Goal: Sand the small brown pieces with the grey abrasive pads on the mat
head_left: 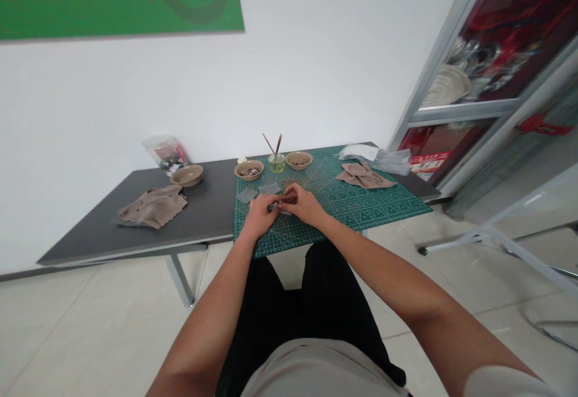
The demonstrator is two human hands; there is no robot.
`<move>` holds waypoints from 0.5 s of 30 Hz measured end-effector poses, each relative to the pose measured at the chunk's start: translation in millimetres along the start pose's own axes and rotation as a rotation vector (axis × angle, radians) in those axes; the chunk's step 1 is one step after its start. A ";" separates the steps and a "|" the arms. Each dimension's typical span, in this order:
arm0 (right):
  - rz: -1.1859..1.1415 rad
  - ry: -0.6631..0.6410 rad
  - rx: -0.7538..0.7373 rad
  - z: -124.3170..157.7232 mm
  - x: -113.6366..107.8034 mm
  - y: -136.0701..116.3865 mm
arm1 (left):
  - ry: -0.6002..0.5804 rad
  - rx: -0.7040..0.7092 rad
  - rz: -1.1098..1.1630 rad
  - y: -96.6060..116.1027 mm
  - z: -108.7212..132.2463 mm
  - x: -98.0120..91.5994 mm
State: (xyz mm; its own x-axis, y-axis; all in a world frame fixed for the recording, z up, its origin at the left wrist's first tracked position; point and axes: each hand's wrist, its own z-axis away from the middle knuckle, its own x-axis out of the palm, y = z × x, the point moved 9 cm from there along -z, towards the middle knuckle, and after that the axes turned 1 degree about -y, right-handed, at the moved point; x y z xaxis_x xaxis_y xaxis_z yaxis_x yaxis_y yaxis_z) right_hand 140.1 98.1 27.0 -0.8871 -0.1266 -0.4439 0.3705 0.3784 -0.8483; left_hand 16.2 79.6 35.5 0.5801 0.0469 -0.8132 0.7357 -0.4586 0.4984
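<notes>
Over the green cutting mat, both of my hands meet near its front left part. My left hand has its fingers closed at a small dark-brown and grey thing, mostly hidden by the fingers. From the other side, my right hand pinches at the same spot, fingers curled and touching the left ones. What exactly they hold is too small to make out. Just beyond the fingers lie a grey square sheet and another grey square sheet.
Behind my hands stand a bowl of small pieces, a glass with brushes and a second bowl. A brown cloth and plastic bag lie right; another cloth, a bowl and a clear tub left.
</notes>
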 end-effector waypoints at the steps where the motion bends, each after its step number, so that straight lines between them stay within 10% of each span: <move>1: -0.029 0.005 0.012 -0.4 1.7 0.4 | 0.002 -0.007 0.018 -1.7 -0.2 -0.4; 15: 0.613 -0.008 0.051 -1.2 9.4 9.4 | 0.270 -0.204 0.304 -36.5 2.6 -12.9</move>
State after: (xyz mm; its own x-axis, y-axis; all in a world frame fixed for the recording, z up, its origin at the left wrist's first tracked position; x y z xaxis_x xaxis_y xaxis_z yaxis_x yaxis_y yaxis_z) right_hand 134.9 101.6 15.1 -0.5060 0.0932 -0.8575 0.8255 0.3404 -0.4502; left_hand -19.1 93.4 27.0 0.8310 0.1789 -0.5268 0.5559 -0.3044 0.7736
